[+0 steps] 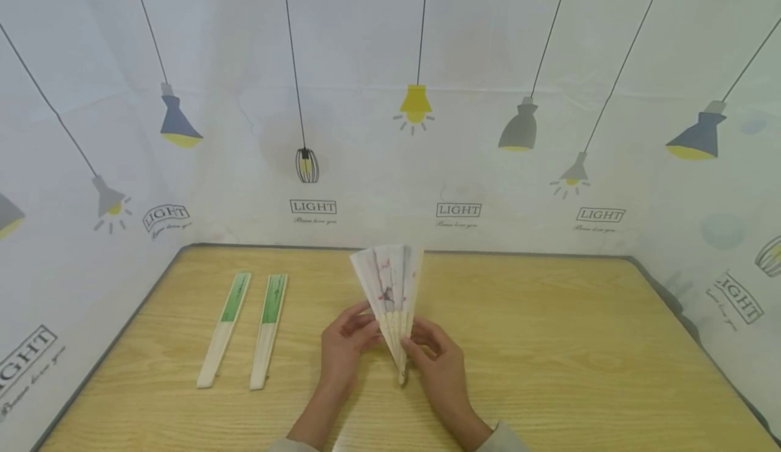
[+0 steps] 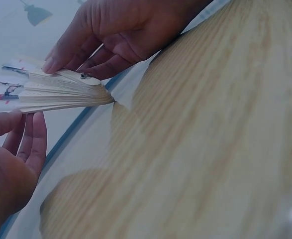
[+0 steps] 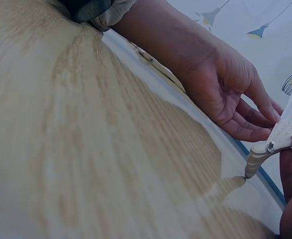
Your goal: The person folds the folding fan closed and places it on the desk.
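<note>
A partly spread white folding fan [image 1: 395, 279] with pink blossoms and pale ribs is held up over the table, its riveted end pointing toward me. My left hand [image 1: 343, 347] pinches the fan's left edge between thumb and fingers. On the other side, my right hand [image 1: 441, 360] grips the ribs a little above the rivet, thumb on the front. In the left wrist view, the rib ends of the fan [image 2: 66, 92] lie fanned in a stack between the two hands. The right wrist view shows the metal rivet [image 3: 270, 147] at its narrow end.
To the left, two closed folding fans lie side by side, one fan [image 1: 224, 330] slightly farther out than the other fan [image 1: 270, 331], each with a green printed section. The wood-grain table [image 1: 567, 350] meets a white lamp-printed backdrop [image 1: 372, 160] behind and at both sides.
</note>
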A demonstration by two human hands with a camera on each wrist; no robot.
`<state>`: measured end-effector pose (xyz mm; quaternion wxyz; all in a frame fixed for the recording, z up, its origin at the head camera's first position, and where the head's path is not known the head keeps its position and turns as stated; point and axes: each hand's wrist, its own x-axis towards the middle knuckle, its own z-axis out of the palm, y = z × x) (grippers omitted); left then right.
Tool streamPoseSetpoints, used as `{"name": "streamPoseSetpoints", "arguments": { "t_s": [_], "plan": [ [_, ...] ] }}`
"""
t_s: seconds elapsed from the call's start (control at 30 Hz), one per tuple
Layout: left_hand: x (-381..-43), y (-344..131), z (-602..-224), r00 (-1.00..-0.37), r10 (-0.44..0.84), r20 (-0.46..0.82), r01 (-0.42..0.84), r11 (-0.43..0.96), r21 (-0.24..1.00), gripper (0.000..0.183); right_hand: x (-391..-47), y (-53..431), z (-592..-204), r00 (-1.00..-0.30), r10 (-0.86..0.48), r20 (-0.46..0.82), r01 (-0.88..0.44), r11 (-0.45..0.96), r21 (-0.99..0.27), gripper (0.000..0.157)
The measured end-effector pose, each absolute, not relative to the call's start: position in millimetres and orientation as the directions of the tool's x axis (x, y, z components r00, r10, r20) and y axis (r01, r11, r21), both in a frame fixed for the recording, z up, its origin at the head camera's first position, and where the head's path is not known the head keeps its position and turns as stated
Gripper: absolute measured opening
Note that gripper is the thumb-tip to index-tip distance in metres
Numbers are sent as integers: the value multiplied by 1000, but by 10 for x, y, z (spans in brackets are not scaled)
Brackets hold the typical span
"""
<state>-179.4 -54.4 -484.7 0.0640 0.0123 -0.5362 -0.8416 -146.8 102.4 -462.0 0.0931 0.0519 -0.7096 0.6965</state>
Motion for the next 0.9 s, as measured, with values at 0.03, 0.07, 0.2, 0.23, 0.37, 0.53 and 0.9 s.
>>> {"name": "streamPoseSetpoints", "arguments": {
  "t_s": [0.03, 0.07, 0.2, 0.23, 0.37, 0.53, 0.9],
  "plan": [
    [-1791, -544, -4845, -992, -119, 51, 97, -416, 904, 41, -1465, 1024, -4615, -978, 51, 204, -203, 16, -979, 35],
    [-1791, -543, -4845, -992, -119, 51, 97, -417, 904, 41, -1463, 1022, -4610, -978, 47, 203, -203, 13, -979, 35],
    [-1793, -542, -4842, -992, -114, 54, 97, -412, 906, 41, -1456, 1020, -4602, -979, 40, 201, -200, 18, -980, 35],
    [-1792, -542, -4840, -992, -113, 57, 99, -412, 906, 41, -1455, 1020, -4602, -979, 39, 200, -200, 18, -980, 35],
    [-1792, -543, -4841, -992, -108, 69, 108, -403, 909, 39, -1459, 1023, -4602, -979, 34, 203, -202, 20, -979, 35],
    [-1799, -544, -4844, -991, -110, 72, 111, -405, 908, 35, -1463, 1023, -4594, -977, 25, 210, -210, 25, -977, 35],
    [-1802, -540, -4866, -991, -105, 88, 122, -384, 915, 35, -1455, 1025, -4596, -973, -40, 228, -229, 20, -973, 35]
  ]
}}
